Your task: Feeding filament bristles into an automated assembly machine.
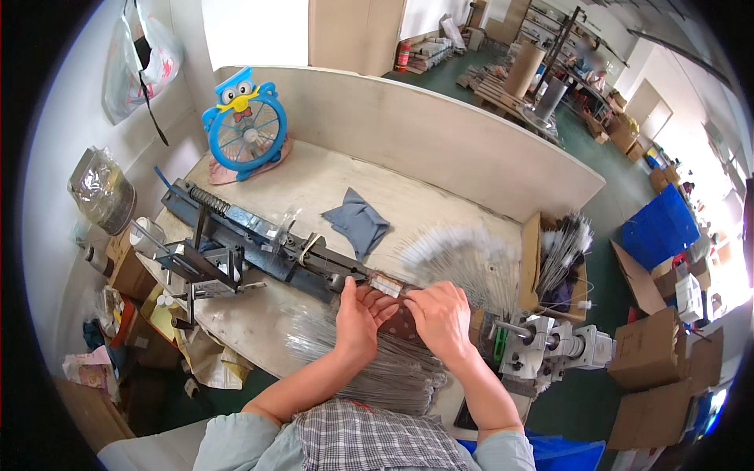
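Observation:
Both of my hands are at the near end of a long metal bench fixture (pixel 267 235) with a coil spring, a clamp and a crank. My left hand (pixel 361 318) is cupped by its end, thumb apart from the loosely bent fingers, and nothing shows in it. Fingertips pinched together, my right hand (pixel 441 318) is beside a small white-labelled block (pixel 386 285); whatever it pinches is too small to make out. Under my wrists lies a thick bundle of thin grey wires (pixel 385 377). Beyond my right hand, thin rods with white tips (pixel 463 255) fan across the bench.
A grey cloth (pixel 357 222) and a blue cartoon fan (pixel 247 129) are on the bench, which has a low back panel (pixel 440 118). At right are a cardboard box (pixel 530 259) of white-tipped rods and a metal shaft mechanism (pixel 550 345). Open cartons (pixel 648 345) stand on the floor.

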Motion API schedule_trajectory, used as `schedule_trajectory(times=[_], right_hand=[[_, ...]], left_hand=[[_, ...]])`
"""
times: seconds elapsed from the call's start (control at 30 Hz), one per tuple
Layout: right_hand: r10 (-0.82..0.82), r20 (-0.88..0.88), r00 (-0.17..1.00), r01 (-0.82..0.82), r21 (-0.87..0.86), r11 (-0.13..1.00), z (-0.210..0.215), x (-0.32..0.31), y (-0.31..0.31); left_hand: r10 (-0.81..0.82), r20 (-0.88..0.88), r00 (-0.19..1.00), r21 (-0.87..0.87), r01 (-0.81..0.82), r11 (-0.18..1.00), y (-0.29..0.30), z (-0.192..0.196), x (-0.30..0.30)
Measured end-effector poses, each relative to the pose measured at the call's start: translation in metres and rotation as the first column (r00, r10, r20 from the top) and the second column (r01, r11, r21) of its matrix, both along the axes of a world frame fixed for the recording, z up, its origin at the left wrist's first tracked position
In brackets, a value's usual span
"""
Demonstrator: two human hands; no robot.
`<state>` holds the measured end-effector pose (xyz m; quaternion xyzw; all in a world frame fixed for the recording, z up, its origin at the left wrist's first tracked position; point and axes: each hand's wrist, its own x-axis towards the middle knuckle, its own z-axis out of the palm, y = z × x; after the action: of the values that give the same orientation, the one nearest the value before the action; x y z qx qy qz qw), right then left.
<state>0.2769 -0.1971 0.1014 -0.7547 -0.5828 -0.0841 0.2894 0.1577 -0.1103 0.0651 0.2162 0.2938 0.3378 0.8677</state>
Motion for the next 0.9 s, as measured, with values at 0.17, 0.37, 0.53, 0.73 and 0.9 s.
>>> schedule_trajectory(times=[0.17,0.37,0.53,0.73,0.9], right_hand=[[0.023,-0.033,0.999,-0.021,0.071,0.997,-0.003,0.005,-0.006],[0.047,-0.107,0.993,-0.026,0.191,0.981,0.008,-0.001,-0.023],[0.099,-0.314,0.944,-0.169,-0.202,0.965,-0.039,-0.019,-0.055],[0.031,-0.277,0.96,-0.123,-0.321,0.939,-0.06,-0.021,-0.08],[-0.099,-0.294,0.951,0.0,-0.319,0.948,-0.041,-0.01,-0.097]], left_hand=[[-0.086,-0.05,0.995,0.074,0.089,0.993,0.0,0.004,0.001],[-0.161,-0.169,0.972,0.194,0.194,0.962,-0.006,0.001,-0.008],[-0.148,-0.339,0.929,0.232,0.235,0.944,-0.002,-0.002,-0.048],[0.421,-0.32,0.849,0.126,-0.402,0.907,0.104,-0.095,-0.213],[0.684,-0.306,0.663,0.288,-0.62,0.73,0.181,-0.096,-0.342]])
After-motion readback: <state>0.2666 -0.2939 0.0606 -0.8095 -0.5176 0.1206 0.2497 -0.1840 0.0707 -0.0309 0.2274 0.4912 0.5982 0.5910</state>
